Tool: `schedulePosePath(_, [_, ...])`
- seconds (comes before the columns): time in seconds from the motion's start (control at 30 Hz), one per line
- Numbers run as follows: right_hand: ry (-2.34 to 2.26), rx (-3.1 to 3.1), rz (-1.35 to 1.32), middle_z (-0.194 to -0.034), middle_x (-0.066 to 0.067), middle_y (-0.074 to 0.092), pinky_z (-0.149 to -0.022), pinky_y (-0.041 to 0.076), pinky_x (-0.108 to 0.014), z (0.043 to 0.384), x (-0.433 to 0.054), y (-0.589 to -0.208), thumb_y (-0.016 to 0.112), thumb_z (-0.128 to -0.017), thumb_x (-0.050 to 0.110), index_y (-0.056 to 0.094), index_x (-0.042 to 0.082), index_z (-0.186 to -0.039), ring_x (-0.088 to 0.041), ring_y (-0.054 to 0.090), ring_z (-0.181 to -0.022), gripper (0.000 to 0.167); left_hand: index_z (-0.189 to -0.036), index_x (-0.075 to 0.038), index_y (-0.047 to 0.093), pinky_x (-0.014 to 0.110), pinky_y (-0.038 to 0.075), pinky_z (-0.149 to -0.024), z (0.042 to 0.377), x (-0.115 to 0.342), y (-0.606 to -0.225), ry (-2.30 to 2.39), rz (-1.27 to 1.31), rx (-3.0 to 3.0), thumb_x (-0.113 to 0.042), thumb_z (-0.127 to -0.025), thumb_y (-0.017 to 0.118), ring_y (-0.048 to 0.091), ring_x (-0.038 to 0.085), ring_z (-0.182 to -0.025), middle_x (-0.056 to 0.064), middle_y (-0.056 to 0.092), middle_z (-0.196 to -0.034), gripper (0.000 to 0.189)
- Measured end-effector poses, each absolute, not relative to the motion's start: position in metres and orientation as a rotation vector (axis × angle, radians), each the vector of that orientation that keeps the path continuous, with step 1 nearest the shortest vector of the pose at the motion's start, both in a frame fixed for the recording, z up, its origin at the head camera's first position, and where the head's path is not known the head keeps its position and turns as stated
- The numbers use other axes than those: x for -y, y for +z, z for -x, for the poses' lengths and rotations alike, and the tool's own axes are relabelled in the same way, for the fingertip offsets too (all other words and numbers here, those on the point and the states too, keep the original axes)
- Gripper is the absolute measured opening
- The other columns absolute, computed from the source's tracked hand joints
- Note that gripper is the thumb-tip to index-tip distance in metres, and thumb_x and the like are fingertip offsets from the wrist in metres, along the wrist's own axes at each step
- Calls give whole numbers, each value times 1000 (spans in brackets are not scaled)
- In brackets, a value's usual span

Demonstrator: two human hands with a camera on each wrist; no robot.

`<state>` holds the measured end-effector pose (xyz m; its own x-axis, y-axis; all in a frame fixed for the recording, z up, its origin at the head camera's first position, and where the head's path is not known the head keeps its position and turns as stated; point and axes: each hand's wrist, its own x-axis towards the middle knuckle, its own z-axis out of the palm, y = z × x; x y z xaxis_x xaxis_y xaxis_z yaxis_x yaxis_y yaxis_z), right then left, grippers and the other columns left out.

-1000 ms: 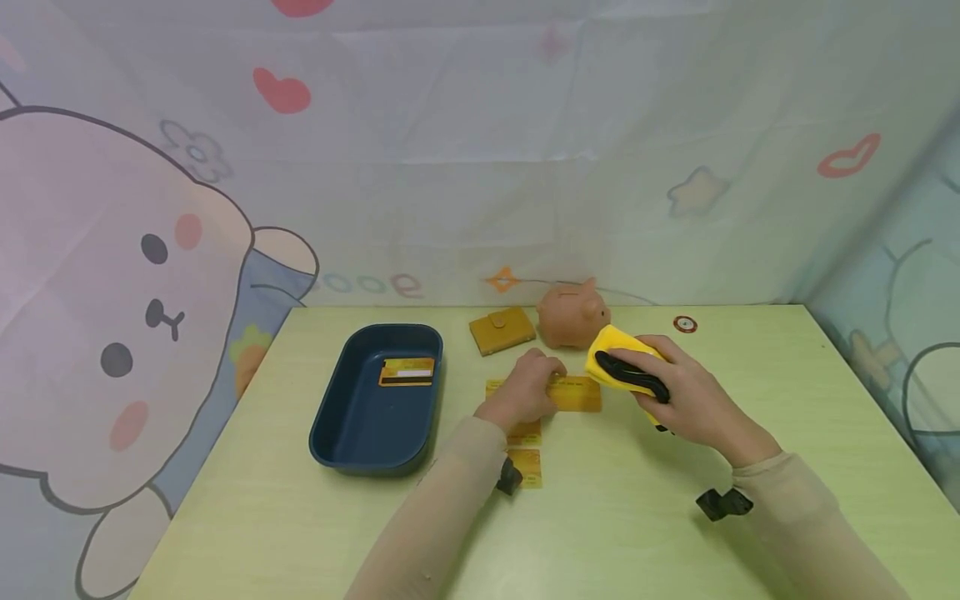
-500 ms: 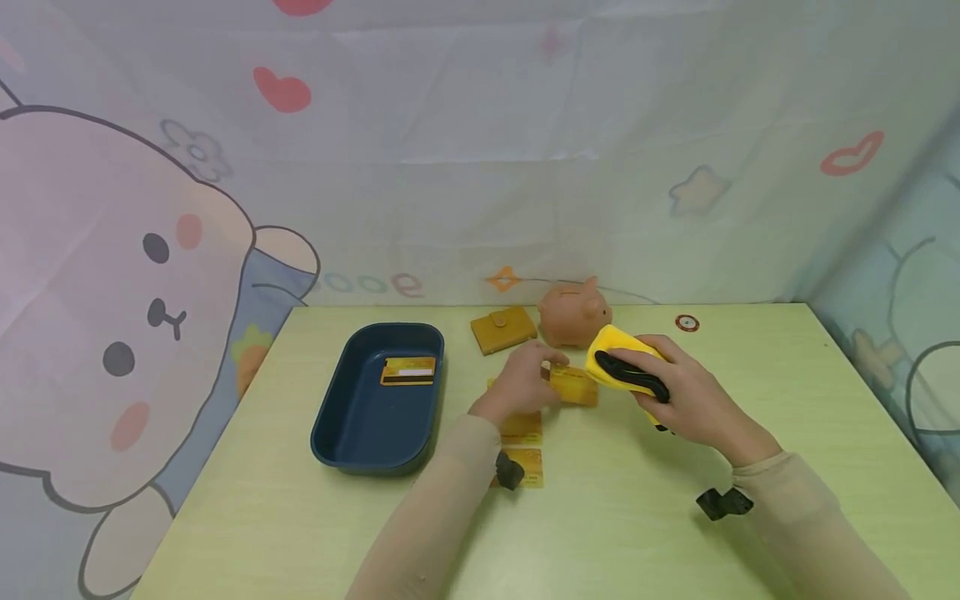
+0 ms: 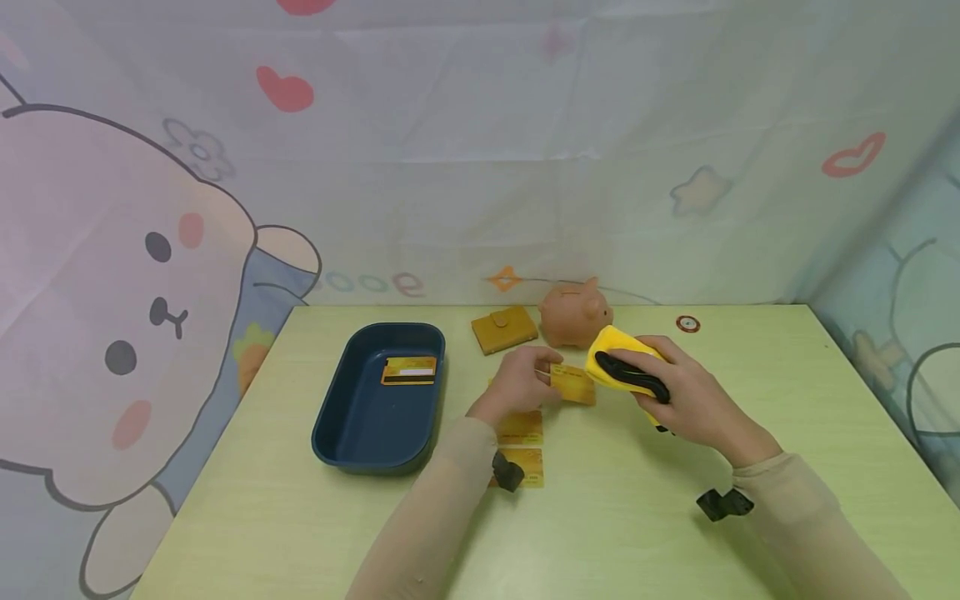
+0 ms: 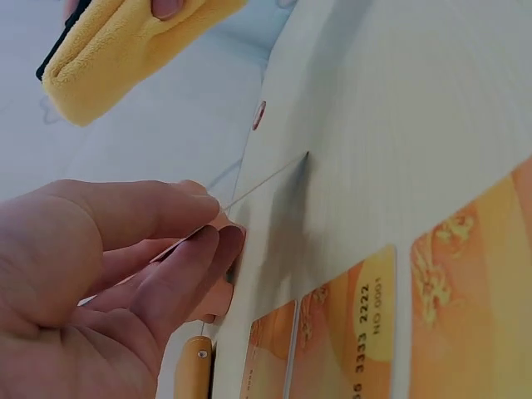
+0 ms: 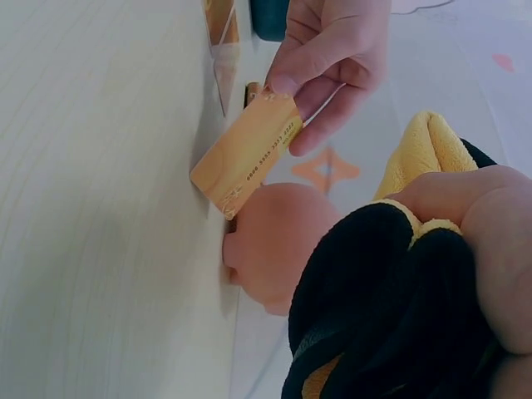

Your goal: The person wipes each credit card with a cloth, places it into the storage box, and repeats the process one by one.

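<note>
My left hand (image 3: 520, 385) pinches a gold bank card (image 3: 573, 384) by one end between thumb and fingers. The card is tilted, its far end low over the table; whether it touches is unclear. Seen from the right wrist, its face (image 5: 253, 154) carries a row of printed digits. My right hand (image 3: 693, 396) grips a folded yellow and black cloth (image 3: 621, 358) above the table, right of the card. More gold cards (image 3: 522, 428) lie in a column under and beside my left hand and wrist, partly hidden by them.
A dark blue tray (image 3: 375, 425) stands at left, with a gold card (image 3: 408, 367) showing its magnetic stripe inside. Behind the hands are a mustard wallet (image 3: 504, 330) and a pink piggy bank (image 3: 570, 315). A red and white round chip (image 3: 687, 324) lies at the back right.
The left hand has raised the card from lying flat on the table to a tilt and drawn it slightly left. The right hand with the cloth has stayed in place.
</note>
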<state>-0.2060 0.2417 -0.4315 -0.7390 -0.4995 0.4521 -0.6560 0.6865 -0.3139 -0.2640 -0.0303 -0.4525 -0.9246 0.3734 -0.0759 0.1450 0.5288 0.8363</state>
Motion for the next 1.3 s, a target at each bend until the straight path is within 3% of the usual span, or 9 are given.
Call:
schedulePosePath(0.57, [672,2573,-929,-142,-15,53,-85,62,-55,208,-229,-430,86,-81,-3,61,20,-146,-36,63,-115,74,-135,-14,71,38,62,-92,254,43,-453,1621,-281,-2355,-2,-84,86,70,29,-115,14,67,-134,55])
schedulePosePath(0.97, [697,2545,-1028,-142,-15,53,-86,62,-51,212,-206,-431,86,-81,-3,60,23,-147,-34,61,-117,76,-139,-11,68,37,62,-93,242,54,-454,1748,-253,-2185,1,-86,82,69,23,-113,9,70,-130,55])
schedulePosePath(1.3, [687,2508,-1109,-141,-16,56,-84,63,-48,214,-189,-438,88,-78,-4,62,19,-144,-32,63,-112,74,-142,-5,65,38,64,-88,234,57,-454,1949,-316,-1919,9,-88,77,75,27,-108,13,71,-131,57])
